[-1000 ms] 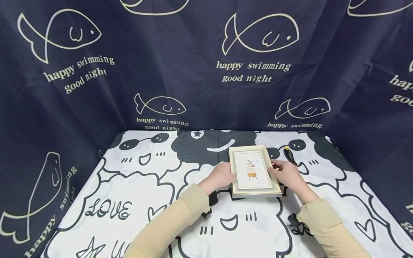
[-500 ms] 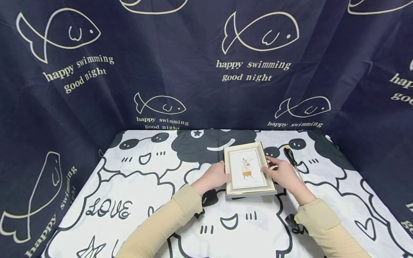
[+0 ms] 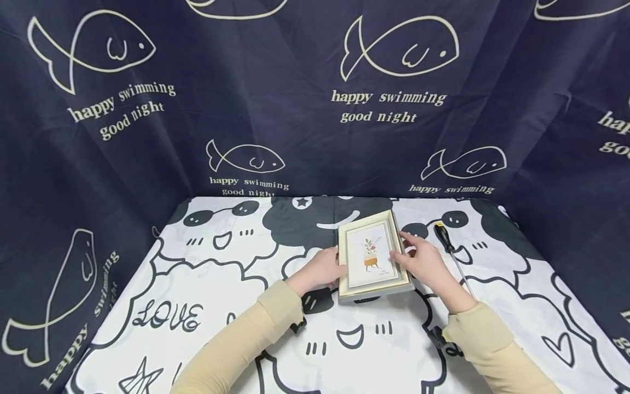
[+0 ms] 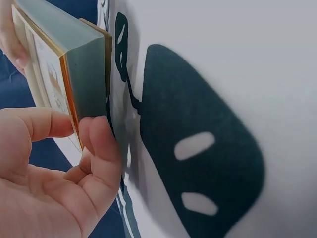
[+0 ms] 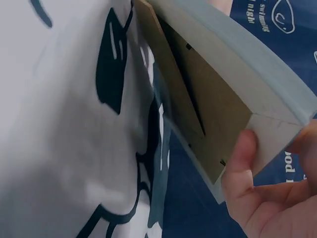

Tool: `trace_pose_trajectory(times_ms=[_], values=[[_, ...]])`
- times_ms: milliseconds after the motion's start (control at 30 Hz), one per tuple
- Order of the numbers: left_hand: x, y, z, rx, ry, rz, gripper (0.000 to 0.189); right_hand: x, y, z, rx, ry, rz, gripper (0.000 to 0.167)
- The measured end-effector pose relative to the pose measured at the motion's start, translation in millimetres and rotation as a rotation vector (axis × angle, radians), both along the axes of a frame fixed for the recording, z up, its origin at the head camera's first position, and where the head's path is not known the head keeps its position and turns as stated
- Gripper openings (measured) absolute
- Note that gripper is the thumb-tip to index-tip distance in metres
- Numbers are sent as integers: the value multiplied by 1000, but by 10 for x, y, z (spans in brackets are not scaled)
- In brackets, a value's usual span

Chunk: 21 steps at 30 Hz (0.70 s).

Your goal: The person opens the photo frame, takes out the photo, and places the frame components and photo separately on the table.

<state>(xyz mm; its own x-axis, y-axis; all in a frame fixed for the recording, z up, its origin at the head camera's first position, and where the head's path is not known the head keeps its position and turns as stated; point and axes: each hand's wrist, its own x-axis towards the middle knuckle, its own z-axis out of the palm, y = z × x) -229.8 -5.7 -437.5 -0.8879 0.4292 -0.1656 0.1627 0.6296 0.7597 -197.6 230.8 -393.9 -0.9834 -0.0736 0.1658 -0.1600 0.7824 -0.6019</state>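
Observation:
A cream and gold picture frame [image 3: 371, 257], showing a potted plant drawing, is held between both hands in the head view. My left hand [image 3: 322, 268] pinches its left edge, thumb on the front. In the left wrist view, those fingertips [image 4: 101, 136] curl against the grey-green side wall. On the opposite edge, my right hand [image 3: 423, 262] grips the frame with its thumb on the front. The right wrist view shows the brown backing [image 5: 218, 114] and a stand leg [image 5: 171, 74] swung out from it, with a fingertip at the rim. The frame leans back, tilted over the cloth.
A screwdriver [image 3: 444, 239] with a black and yellow handle lies to the right of the frame, its shaft running towards my right wrist. A white cartoon-print cloth [image 3: 226, 350] covers the table. Navy curtains [image 3: 315, 109] with fish drawings stand behind and at the sides.
Both hands have shifted the picture frame left and slightly away, turning it a little anticlockwise. More of the screwdriver's shaft shows now.

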Motion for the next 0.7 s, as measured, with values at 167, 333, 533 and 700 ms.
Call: trace_pose_trajectory(times_ms=[167, 333, 533, 700], values=[[2, -14, -13, 21, -30, 6, 28, -7, -72, 30, -17, 13, -32, 59], [6, -23, -53, 29, -9, -7, 28, -14, -146, 46, -57, -15, -46, 63], [3, -46, -102, 38, -6, -25, 35, -22, -208, 63, -104, -34, -49, 60], [-4, -68, -126, 37, -10, -31, 34, -30, -268, 103, -115, -29, -71, 59]])
